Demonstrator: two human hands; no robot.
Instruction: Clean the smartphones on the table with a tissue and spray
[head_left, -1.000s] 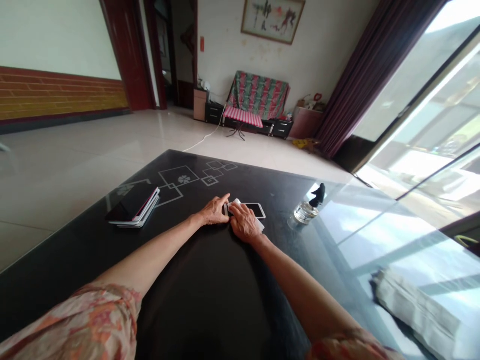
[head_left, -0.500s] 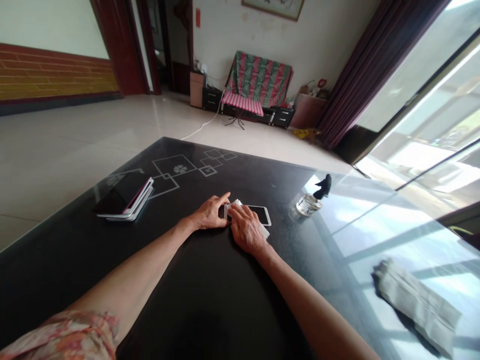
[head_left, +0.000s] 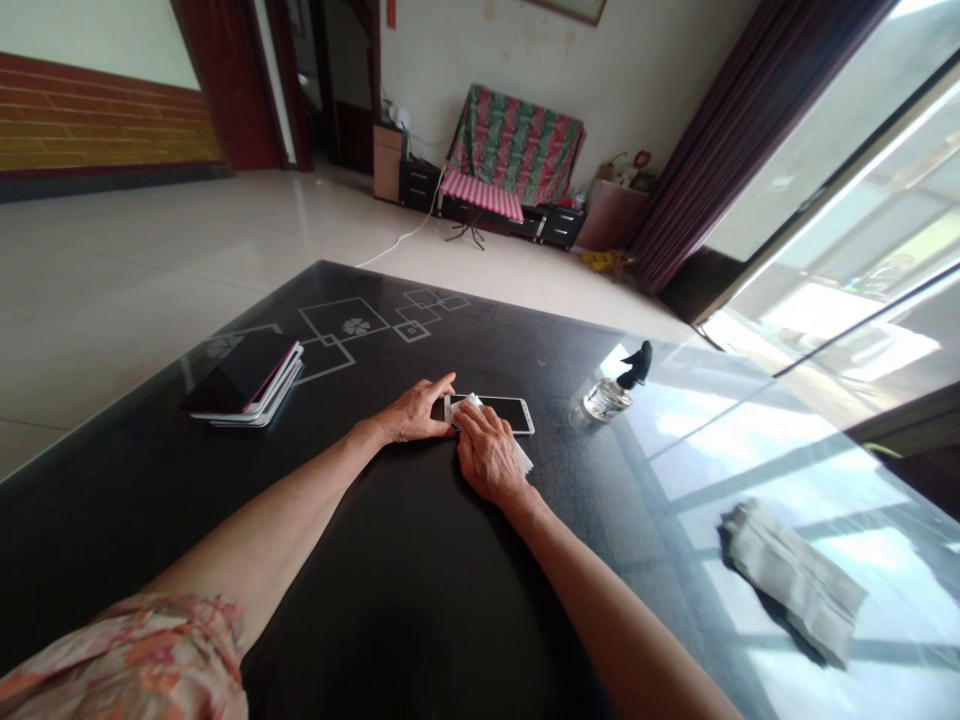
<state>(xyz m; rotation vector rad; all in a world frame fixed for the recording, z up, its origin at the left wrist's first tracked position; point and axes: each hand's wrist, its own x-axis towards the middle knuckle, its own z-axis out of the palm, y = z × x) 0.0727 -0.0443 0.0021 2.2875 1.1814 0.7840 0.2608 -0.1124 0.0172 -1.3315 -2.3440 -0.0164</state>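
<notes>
Left hand (head_left: 412,412): opened to a wide C between thumb and forefinger, around the 9 o'clock end of the phone (head_left: 511,409), at both long edges; cannot tell whether really pinching there.
Right hand (head_left: 491,450): laid palm down, fingers near together and almost straight, having hold of a white cloth (head_left: 525,459) only by pressing on it.
White cloth: mostly hidden below the right hand, peeping out at its 11 and 3 o'clock; maybe paper, too small to tell.
Phone: lying flat on the dark table (head_left: 405,570), screen upward, at 12 o'clock from the body; partly covered by cloth and fingers.
Cloth on screen: best done, in my judgement, with light and even pressure of flat fingertips; brace the 9 o'clock end well, against sliding on so smooth a top.
Spray bottle (head_left: 609,398): standing near, at 3 o'clock from the phone.
Stack of devices (head_left: 247,385): lying at 9 o'clock, well apart from the phone.
Grey cloth (head_left: 796,575): lying folded at 4 o'clock, well apart also.
</notes>
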